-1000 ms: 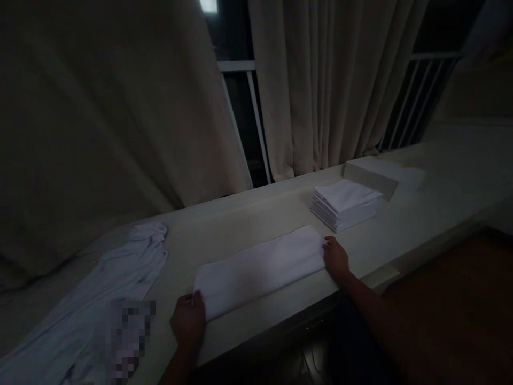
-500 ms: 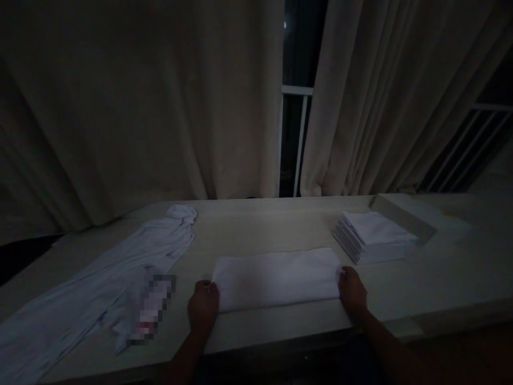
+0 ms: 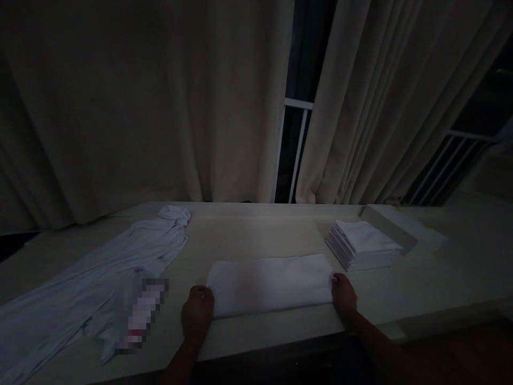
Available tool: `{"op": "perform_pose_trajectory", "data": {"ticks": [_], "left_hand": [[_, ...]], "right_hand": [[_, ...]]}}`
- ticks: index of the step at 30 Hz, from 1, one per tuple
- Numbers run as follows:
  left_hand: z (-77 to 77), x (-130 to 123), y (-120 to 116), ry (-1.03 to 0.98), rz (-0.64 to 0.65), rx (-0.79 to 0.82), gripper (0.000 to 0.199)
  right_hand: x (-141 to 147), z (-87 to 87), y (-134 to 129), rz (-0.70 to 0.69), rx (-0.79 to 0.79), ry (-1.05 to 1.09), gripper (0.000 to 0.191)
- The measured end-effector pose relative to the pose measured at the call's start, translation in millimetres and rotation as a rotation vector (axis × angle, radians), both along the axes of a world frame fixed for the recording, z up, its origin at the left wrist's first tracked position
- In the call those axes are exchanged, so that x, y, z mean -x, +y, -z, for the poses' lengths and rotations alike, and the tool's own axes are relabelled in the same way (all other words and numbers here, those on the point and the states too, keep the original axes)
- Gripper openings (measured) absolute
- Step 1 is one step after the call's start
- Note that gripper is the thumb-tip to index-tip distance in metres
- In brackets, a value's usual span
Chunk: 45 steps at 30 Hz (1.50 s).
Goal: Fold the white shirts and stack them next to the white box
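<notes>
A white cloth [image 3: 268,285], folded into a long flat rectangle, lies on the pale table [image 3: 256,235] in front of me. My left hand [image 3: 198,312] pinches its left edge between thumb and fingers. At the opposite end, my right hand [image 3: 343,294] is closed on the right edge. The cloth looks smooth and stretched between both hands. Just beyond my right hand stands a neat stack of folded white cloths [image 3: 363,243].
Loose, rumpled white fabric [image 3: 104,267] spreads over the table's left side, with a blurred-out patch [image 3: 144,315] at its near edge. A pale box-like block [image 3: 401,224] sits behind the stack. Beige curtains [image 3: 232,107] hang along the back, parted before a dark barred window [image 3: 294,139].
The view has shifted slightly, so everything sits a little lower and further left. Both hands keep their hold on the cloth's ends, and the cloth's shape looks the same.
</notes>
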<state>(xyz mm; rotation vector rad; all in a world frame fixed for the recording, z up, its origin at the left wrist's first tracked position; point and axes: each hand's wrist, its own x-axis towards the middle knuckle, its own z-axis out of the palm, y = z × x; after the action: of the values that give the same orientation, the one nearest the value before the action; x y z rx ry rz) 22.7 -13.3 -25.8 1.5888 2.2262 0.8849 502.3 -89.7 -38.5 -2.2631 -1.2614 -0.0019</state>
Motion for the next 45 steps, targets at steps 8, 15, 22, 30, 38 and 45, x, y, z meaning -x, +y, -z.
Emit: {"op": "perform_pose_trajectory", "data": {"ticks": [8,15,22,30,38,45], "left_hand": [[-37.0,-16.1,-11.3,0.216,0.248,-0.227,0.047],[-24.3,-107.7,-12.1,0.538,0.722,-0.284,0.049],[11.1,-106.4,-14.4,0.622,0.687,-0.231,0.053],[5.9,-112.1,-17.1,0.644,0.689,-0.215,0.054],[-1.4,-109.6,-21.7,0.619,0.691,-0.184,0.055],[-0.9,-109.4,-20.9,0.601,0.694,-0.157,0.056]], "right_hand": [[56.0,-55.8,22.7,-0.208,0.007,-0.175,0.042],[213.3,-43.3,52.8,-0.669,0.147,-0.218,0.051],[211.8,-19.3,36.9,-0.677,0.151,-0.207,0.053],[208.5,-22.9,29.9,-0.659,0.104,-0.162,0.052],[173.4,-7.2,36.6,-0.592,0.177,-0.18,0.076],[75.5,2.1,21.7,-0.396,0.216,-0.329,0.073]]}}
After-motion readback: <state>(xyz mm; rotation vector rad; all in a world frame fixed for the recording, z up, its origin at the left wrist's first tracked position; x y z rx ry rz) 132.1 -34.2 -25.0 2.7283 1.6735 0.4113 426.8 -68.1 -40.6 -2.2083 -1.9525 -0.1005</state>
